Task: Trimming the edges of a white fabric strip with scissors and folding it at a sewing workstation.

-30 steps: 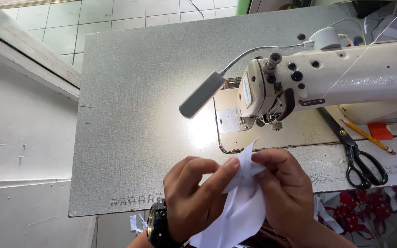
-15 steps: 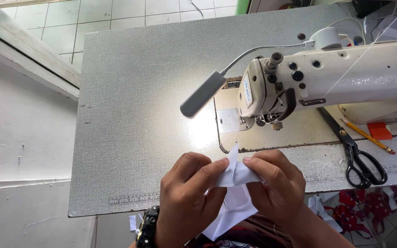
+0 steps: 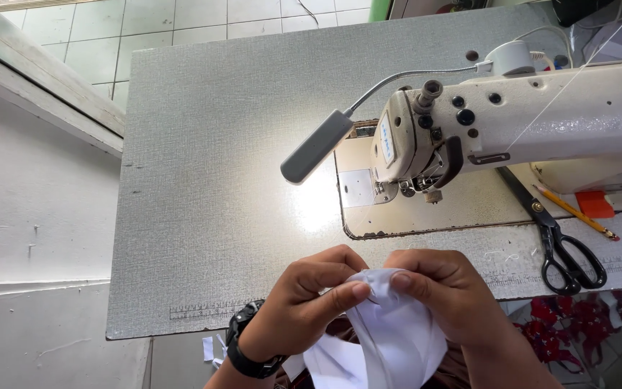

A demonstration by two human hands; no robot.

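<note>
A piece of white fabric (image 3: 390,331) is pinched between both hands at the near edge of the grey sewing table (image 3: 217,180). My left hand (image 3: 304,302), with a black watch on the wrist, grips the cloth's left side with thumb and fingers. My right hand (image 3: 448,295) holds its right side, the fingertips of both hands meeting at the top fold. The cloth hangs down toward my lap. The cream sewing machine (image 3: 512,122) stands beyond the hands at the right.
A grey gooseneck lamp (image 3: 318,144) shines on the table left of the machine head. Black scissors (image 3: 563,245) and a yellow pencil (image 3: 574,212) lie on the right. Red fabric scraps (image 3: 570,324) sit below the table edge. A white wall ledge runs along the left.
The pointed tip of the cloth that stuck up has been pulled down and bunched between the fingertips. Both hands have closed in together on the fold.
</note>
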